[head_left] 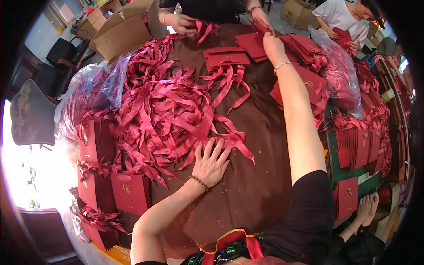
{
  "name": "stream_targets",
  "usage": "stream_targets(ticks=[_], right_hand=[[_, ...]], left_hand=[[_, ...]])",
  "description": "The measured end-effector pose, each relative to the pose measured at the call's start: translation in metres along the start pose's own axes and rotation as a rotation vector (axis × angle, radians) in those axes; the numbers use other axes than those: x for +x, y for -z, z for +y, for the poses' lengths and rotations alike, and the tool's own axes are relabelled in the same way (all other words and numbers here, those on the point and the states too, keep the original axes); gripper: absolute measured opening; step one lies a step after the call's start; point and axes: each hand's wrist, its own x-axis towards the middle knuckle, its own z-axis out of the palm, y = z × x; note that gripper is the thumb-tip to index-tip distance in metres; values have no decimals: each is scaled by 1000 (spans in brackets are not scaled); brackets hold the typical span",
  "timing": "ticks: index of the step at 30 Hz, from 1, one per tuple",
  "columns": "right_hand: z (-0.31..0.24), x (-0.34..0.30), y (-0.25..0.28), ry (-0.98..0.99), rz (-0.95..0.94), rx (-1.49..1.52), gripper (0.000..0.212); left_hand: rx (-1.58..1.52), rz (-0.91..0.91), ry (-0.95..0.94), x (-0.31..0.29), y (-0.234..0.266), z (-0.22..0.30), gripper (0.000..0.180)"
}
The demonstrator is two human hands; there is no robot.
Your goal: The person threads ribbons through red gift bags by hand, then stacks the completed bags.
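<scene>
My left hand [212,164] lies on the brown cloth with its fingers spread, the fingertips touching the edge of a large heap of dark-red ribbons [172,115]. Nothing is held in it. My right arm is stretched to the far side, where my right hand [274,47] is among flat dark-red paper bags [251,45]. Its fingers look drawn together; what they hold is too small to make out. Close by is the hand [261,20] of a person opposite, with blurred red material beside it. To the left, more bags with ribbons [227,58] are stacked.
Upright dark-red bags [129,193] stand at the left edge. Plastic sacks of ribbon lie at left [84,99] and right [340,79]. The person opposite holds ribbon in another hand [182,24]. Cardboard boxes [120,37] are behind. Other people work at a right-hand table [370,182].
</scene>
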Motion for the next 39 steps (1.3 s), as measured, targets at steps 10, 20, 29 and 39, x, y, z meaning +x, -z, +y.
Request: stream_targets(ticks=[10,20,29,39], right_hand=[[46,-2,70,65,-44,46,12],[-6,1,91,254,11,5,9],[4,-67,180,340,-66,97,24],[-19,-258,299,849,-21,382,33]], left_hand=[[12,67,2,-5,-1,-1,44],[-32,111,5,-4,4,1,41],[-35,246,29,-10,-9,0,41],[-2512,-65,183,-4,51,-3,88]])
